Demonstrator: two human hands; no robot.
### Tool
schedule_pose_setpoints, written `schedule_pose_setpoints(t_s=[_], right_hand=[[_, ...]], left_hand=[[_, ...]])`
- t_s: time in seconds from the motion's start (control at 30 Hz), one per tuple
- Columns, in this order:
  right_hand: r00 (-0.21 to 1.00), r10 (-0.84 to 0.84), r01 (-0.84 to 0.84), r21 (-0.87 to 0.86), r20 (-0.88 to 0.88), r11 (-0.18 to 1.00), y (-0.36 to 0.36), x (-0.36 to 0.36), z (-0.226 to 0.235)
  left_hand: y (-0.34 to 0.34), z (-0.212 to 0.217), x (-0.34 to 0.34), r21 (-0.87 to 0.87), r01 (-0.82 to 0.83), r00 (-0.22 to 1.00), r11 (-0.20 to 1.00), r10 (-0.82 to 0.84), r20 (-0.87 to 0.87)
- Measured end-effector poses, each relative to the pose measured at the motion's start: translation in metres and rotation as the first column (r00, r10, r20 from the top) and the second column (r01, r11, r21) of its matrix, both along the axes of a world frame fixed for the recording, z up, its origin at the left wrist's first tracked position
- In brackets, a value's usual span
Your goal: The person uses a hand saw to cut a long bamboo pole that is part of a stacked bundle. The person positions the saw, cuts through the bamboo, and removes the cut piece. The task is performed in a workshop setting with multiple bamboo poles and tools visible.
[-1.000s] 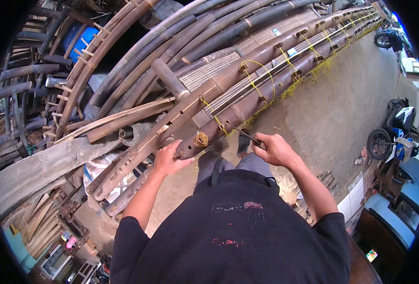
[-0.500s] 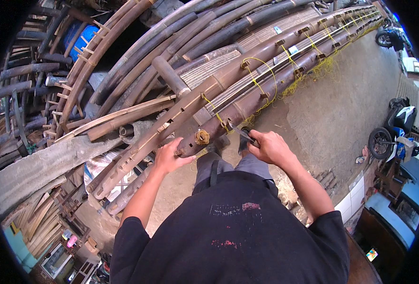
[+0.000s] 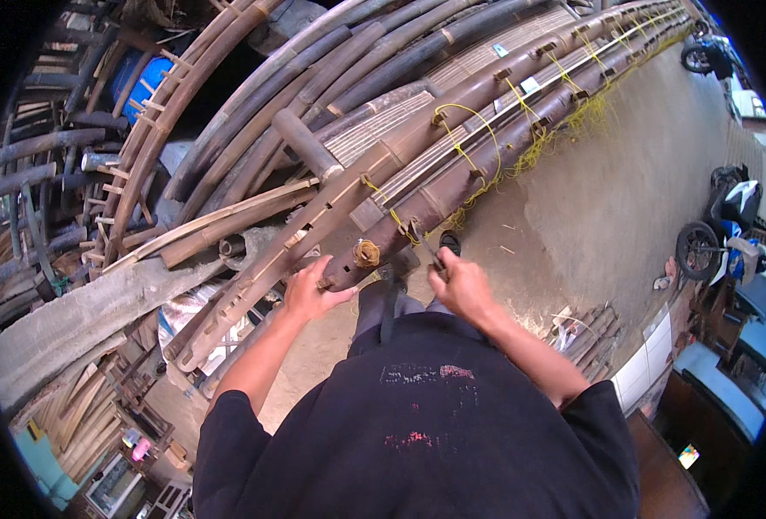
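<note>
My right hand [image 3: 464, 287] is closed round the handle of a knife [image 3: 427, 246]. The blade points up toward a cut slot near the close end of a thick brown bamboo pole [image 3: 442, 197]; whether it touches the slot's edge I cannot tell. My left hand [image 3: 307, 292] lies against that end of the pole, thumb apart from the fingers. Between the hands, a tan coil of cord [image 3: 366, 253] sits on the pole. Yellow string [image 3: 534, 154] loops through its slots, tying it beside thin strips [image 3: 417, 176] and a second slotted bamboo pole [image 3: 378, 163].
Many dark bamboo poles [image 3: 301, 73] are piled at the back left. A concrete ledge [image 3: 71, 307] runs along the left. On the right, a motorbike [image 3: 729, 221] stands on the concrete floor [image 3: 599, 208]. Cut bamboo pieces [image 3: 595, 333] lie beside my right forearm.
My right hand has drawn left and a little nearer to me, and the knife has swung more upright. My left hand stays at the pole's end.
</note>
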State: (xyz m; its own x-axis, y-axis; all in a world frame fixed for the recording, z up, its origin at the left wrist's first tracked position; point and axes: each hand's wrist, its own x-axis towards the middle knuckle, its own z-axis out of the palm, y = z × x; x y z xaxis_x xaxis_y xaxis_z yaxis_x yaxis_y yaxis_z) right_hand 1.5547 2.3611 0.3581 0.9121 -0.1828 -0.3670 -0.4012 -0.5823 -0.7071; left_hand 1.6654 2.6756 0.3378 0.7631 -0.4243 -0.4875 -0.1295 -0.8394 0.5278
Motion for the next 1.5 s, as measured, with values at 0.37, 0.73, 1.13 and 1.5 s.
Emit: schedule_pose_setpoints(t_s=[0.37, 0.73, 1.13, 1.5], right_hand=[[0.864, -0.496, 0.406, 0.461, 0.089, 0.789, 0.019, -0.02, 0.024], [0.943, -0.317, 0.332, 0.285, -0.101, 0.899, 0.039, -0.02, -0.007], [0.969, -0.244, 0.247, 0.059, -0.049, 0.967, 0.033, -0.005, -0.006], [0.971, 0.24, -0.238, -0.1, 0.017, 0.966, -0.07, 0.055, 0.09]], left_hand=[[0.006, -0.006, -0.003, -0.066, -0.048, 0.999, 0.997, 0.048, 0.006], [0.005, -0.001, -0.001, -0.076, -0.021, 1.0, 0.997, 0.022, 0.014], [0.007, -0.007, -0.001, -0.057, 0.052, 0.997, 0.997, -0.048, 0.062], [0.002, 0.008, 0.001, -0.066, 0.023, 0.999, 0.998, -0.02, 0.043]])
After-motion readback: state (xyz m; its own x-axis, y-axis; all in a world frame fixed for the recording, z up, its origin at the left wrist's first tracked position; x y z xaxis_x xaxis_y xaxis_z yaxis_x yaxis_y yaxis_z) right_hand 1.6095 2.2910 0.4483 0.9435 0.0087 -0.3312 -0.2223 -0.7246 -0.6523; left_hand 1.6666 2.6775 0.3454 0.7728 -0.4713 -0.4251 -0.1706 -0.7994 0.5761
